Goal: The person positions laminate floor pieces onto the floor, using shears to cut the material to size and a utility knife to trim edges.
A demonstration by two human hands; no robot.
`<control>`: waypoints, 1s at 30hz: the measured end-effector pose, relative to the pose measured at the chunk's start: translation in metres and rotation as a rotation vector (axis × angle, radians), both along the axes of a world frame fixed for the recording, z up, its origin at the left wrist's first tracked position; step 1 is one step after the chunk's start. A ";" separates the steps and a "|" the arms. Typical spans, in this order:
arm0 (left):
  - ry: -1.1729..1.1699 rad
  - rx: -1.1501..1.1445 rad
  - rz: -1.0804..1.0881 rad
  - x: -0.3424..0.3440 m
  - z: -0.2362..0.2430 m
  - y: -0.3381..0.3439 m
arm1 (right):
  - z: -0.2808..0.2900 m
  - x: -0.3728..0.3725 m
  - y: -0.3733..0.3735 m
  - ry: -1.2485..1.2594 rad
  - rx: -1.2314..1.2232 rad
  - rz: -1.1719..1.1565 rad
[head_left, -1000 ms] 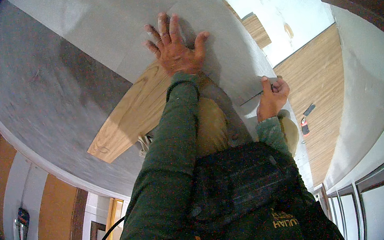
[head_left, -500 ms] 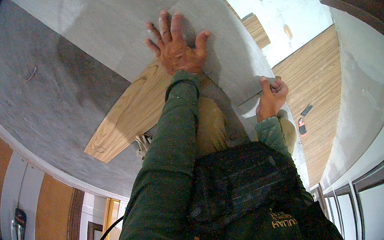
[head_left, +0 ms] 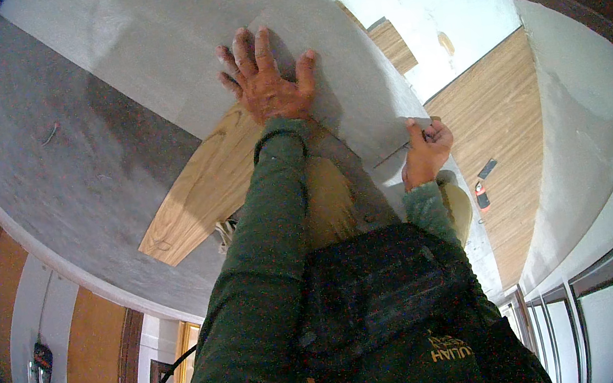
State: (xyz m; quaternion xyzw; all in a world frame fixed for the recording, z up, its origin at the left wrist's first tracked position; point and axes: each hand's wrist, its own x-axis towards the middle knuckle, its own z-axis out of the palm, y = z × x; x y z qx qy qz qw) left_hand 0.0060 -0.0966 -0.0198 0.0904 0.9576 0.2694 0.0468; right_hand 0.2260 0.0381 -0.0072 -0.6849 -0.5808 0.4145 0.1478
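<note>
Pressing my left hand (head_left: pixel 266 81) flat, fingers spread wide, I am bearing down where a wooden plank (head_left: pixel 203 193) meets a grey underlay sheet (head_left: pixel 355 86); my palm is resting on both and gripping nothing. The plank is lying flat on the floor, its long axis running diagonally from the near left, by my knee, up toward my left wrist, with the far end hidden beneath my hand. My right hand (head_left: pixel 424 154) is curled shut at the sheet's near right edge, pinching a small dark tool (head_left: pixel 431 130) whose kind I cannot tell. The sheet is stretching away from me toward the far wall. I am kneeling on a bare grey subfloor (head_left: pixel 68 182), mottled darker beside the plank. Finished wood flooring (head_left: pixel 503 137) is covering the right side of the room, with a small red-and-black object (head_left: pixel 481 196) lying on it, and white walls (head_left: pixel 586 103) are curving around beyond.
</note>
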 end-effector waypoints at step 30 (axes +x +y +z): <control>0.021 -0.414 -0.004 0.029 -0.008 0.066 | -0.001 0.011 0.037 -0.235 0.030 0.341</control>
